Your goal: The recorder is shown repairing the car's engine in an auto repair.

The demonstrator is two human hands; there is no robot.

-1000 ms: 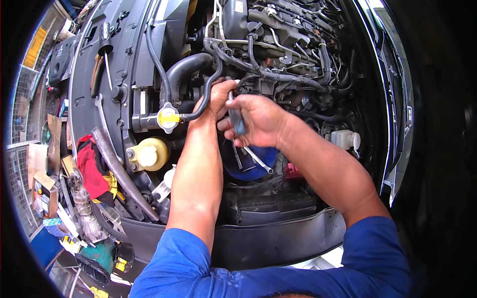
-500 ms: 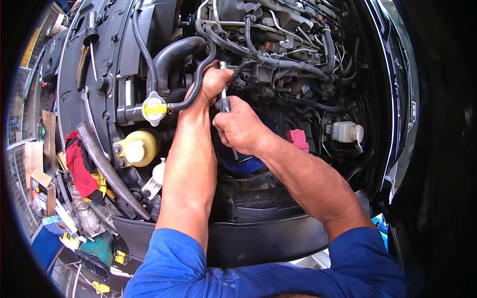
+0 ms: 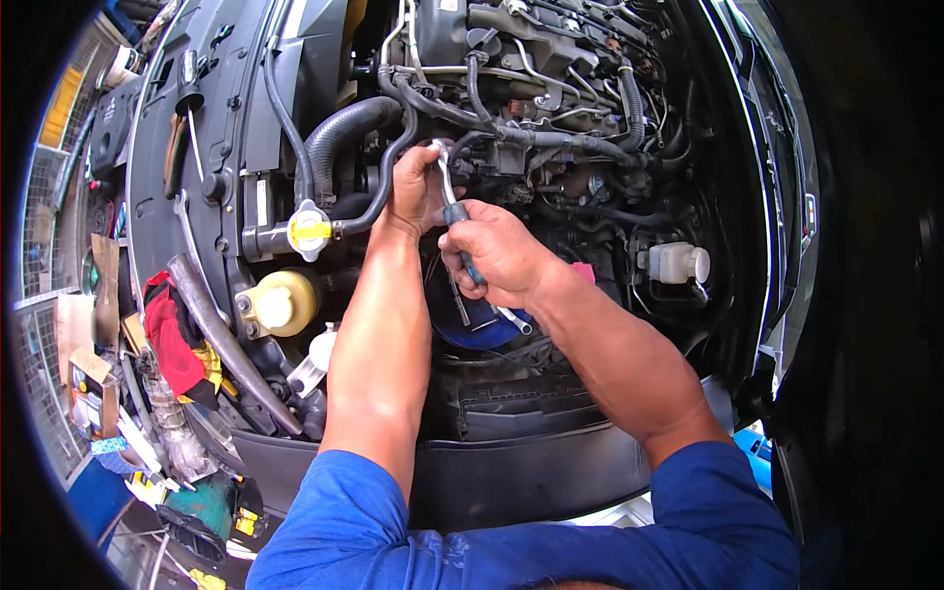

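Near the upper middle of the frame, both hands meet deep in an open engine bay (image 3: pixel 551 118). The left hand (image 3: pixel 413 187) is closed on the metal head of a ratchet (image 3: pixel 442 177) just below a thick black hose (image 3: pixel 344 133). The right hand (image 3: pixel 497 251) is wrapped tight round the ratchet's dark grip. The step looks best done by keeping the left hand pressing the head square on its fastener, which is hidden behind the fingers, while the right swings the grip in short arcs, clear of the thin hoses close by. Below the hands lie a blue round part (image 3: pixel 482 329) and loose wrenches (image 3: pixel 511 320). Left of centre sit a yellow cap (image 3: pixel 310 231) and a yellow tank (image 3: pixel 275 300); a red rag (image 3: pixel 167 334) hangs at the left. Workshop clutter fills the lower left, by a mesh fence.
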